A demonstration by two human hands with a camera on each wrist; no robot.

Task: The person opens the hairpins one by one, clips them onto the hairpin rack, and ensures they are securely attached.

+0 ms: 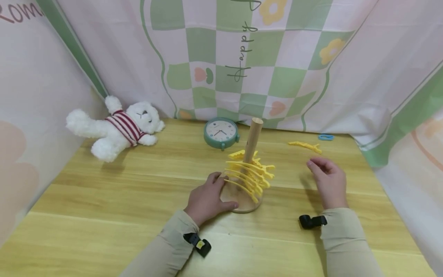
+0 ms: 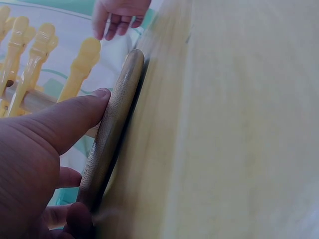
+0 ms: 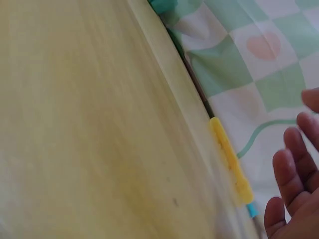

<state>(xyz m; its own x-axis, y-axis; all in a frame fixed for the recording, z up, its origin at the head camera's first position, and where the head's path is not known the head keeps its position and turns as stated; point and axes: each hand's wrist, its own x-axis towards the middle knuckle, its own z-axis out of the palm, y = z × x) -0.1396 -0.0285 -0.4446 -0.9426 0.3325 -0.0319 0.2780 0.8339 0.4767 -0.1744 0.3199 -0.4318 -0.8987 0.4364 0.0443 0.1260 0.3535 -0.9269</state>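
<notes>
A round wooden base [image 1: 243, 207] with an upright wooden post [image 1: 254, 136] stands in the middle of the table. Several curved yellow plastic pieces [image 1: 252, 175] with knobbed ends are stacked around the post. My left hand [image 1: 207, 196] holds the base at its left side; in the left wrist view its thumb [image 2: 84, 112] lies against the disc and the other fingers bend at the edge. My right hand [image 1: 328, 181] hovers over the table on the right with loosely bent fingers and holds nothing. Beyond it lies a single yellow piece [image 1: 305, 146].
A blue loop [image 1: 326, 137] lies at the back right near the curtain [image 1: 238, 57]. Behind the post sits a green round clock [image 1: 220, 132]. On the left, a white plush bear [image 1: 121, 129] in a striped shirt lies on the wooden table [image 1: 121, 215].
</notes>
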